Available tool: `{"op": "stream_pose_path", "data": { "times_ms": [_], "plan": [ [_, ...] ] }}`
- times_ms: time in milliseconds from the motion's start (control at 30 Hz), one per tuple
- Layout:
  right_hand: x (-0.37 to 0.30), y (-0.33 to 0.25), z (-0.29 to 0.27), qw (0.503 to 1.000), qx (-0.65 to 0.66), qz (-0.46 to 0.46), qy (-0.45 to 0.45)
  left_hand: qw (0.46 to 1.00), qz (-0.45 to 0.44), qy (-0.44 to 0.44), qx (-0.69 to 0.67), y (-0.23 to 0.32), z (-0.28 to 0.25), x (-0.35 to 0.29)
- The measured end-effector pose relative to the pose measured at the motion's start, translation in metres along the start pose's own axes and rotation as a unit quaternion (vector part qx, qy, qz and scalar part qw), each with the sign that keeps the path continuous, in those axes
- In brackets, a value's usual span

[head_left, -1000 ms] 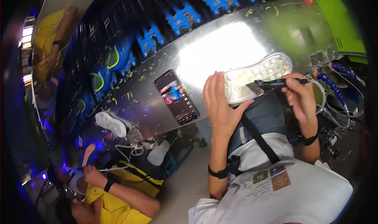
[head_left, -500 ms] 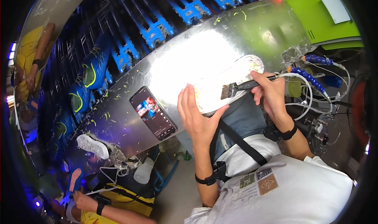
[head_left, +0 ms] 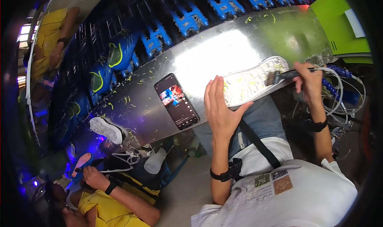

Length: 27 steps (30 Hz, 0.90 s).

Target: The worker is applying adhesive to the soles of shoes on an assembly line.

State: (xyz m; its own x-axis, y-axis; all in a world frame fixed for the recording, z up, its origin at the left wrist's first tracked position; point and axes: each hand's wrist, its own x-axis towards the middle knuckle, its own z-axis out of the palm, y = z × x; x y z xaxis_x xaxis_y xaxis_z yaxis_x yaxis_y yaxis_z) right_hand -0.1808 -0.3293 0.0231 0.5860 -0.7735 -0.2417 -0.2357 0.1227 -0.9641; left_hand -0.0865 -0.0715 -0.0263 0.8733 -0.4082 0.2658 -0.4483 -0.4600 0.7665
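Note:
A white shoe sole (head_left: 249,83) lies at the metal bench's near edge, with its ridged face up and yellow-green flecks on it. My left hand (head_left: 223,111) grips its left end, fingers along the far side and thumb at the near edge. My right hand (head_left: 312,82) is closed round the handle of a dark flat brush (head_left: 284,76) joined to a pale tube. The bristles touch the sole towards its right end.
A lit phone (head_left: 177,103) lies on the metal bench (head_left: 145,133), left of the sole. Blue shoes (head_left: 116,57) stand on a blue slatted conveyor (head_left: 191,21) beyond. Another white sole (head_left: 107,130) lies farther left, near a co-worker in yellow (head_left: 119,205). Hoses (head_left: 337,77) curl at right.
The brush has moved along the sole towards its right end with my right hand. My left hand keeps its grip on the sole. The whole view has shifted.

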Motion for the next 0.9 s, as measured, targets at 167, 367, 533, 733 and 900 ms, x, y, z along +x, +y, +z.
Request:
{"op": "stream_pose_path", "data": {
  "times_ms": [167, 367, 533, 733, 900],
  "plan": [
    [0.007, -0.012, -0.035, 0.997, -0.018, -0.020, 0.070, 1.000, 0.008, 0.002, 0.002, -0.004, 0.001, -0.001],
    [-0.026, -0.004, -0.024, 0.981, 0.188, -0.037, -0.032, 1.000, 0.025, 0.002, 0.017, -0.002, 0.000, -0.001],
    [-0.051, -0.003, 0.004, 0.942, 0.281, 0.016, -0.180, 0.999, 0.027, -0.006, 0.020, 0.010, 0.000, 0.002],
    [-0.053, -0.008, 0.021, 0.922, 0.307, 0.032, -0.235, 0.999, -0.008, -0.043, -0.002, 0.024, -0.018, 0.004],
    [-0.054, -0.008, 0.023, 0.930, 0.276, 0.010, -0.241, 0.998, 0.015, 0.058, -0.002, 0.047, -0.035, 0.004]
  ]
}}
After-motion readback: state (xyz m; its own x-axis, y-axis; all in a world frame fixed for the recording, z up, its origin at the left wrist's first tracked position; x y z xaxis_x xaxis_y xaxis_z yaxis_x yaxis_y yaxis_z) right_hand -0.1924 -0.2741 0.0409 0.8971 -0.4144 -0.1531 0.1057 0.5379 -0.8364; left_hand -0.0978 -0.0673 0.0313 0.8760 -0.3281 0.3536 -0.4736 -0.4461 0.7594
